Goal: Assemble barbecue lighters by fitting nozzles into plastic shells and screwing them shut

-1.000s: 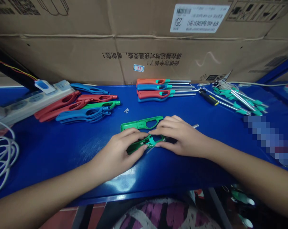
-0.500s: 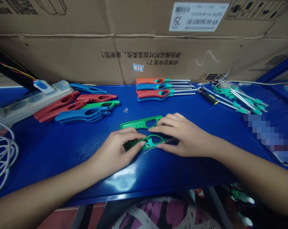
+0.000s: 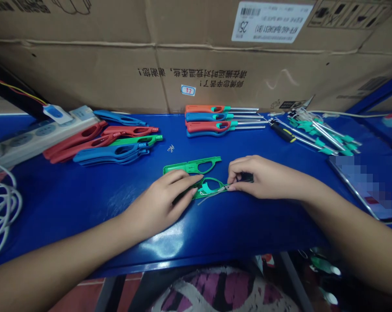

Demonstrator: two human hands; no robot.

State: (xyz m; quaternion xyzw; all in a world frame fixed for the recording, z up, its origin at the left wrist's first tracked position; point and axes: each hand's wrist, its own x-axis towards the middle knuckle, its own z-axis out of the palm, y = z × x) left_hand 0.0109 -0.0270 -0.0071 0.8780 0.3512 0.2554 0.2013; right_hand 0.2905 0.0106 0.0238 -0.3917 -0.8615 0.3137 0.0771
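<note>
My left hand [image 3: 163, 197] presses down on a green lighter shell [image 3: 212, 187] lying on the blue table [image 3: 85, 203], fingers curled over its rear end. My right hand [image 3: 264, 177] pinches the dark front part at the shell's right end, fingers closed on it. A teal trigger piece and a thin wire sit in the shell between my hands. A second green shell half [image 3: 192, 166] lies just behind, untouched.
Loose red, blue and green shell halves [image 3: 108, 145] lie at the left. Assembled lighters [image 3: 221, 121] are stacked at the back centre. Metal tubes with teal parts [image 3: 325, 136] and a screwdriver [image 3: 283, 131] lie right. A power strip [image 3: 36, 134], white cable and cardboard boxes [image 3: 196, 56] surround the table.
My right hand slid right along the shell and closed into a pinch at its front end. The left hand stayed pressed on the rear.
</note>
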